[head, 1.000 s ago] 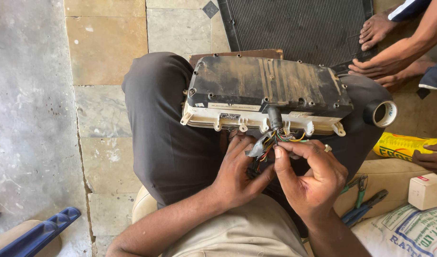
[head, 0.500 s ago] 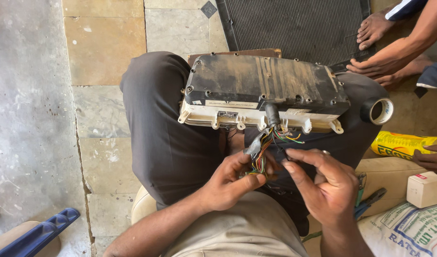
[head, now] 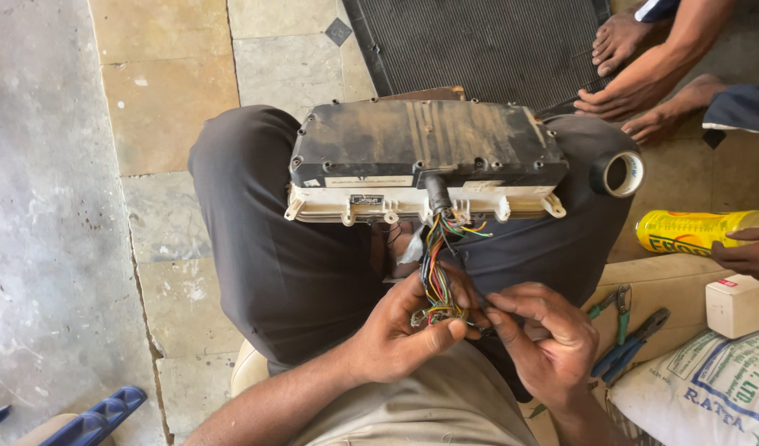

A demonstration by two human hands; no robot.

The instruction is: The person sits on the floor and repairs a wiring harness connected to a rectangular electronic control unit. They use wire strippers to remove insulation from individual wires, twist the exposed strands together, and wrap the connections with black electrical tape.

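Note:
A dusty black and cream instrument cluster [head: 421, 157] rests across my knees, its back facing up. A bundle of coloured wires [head: 440, 272] hangs from a black sleeve at its near edge down to my lap. My left hand [head: 400, 334] grips the loose wire ends between thumb and fingers. My right hand [head: 545, 339] pinches wires at the same spot, fingertips touching the left thumb. A roll of black tape [head: 617, 173] sits on my right knee.
A black radiator grille [head: 479, 41] lies on the tiled floor ahead. Another person's hand and feet [head: 635, 83] rest at the top right; another hand holds a yellow can [head: 693, 231]. Pliers [head: 623, 330], a white box [head: 739, 306], a printed sack [head: 702, 388] and a blue plastic piece [head: 99, 413] lie nearby.
Both hands have drawn the wire ends down away from the cluster toward my lap, so more of the bundle shows stretched out. The cluster has stayed on my knees.

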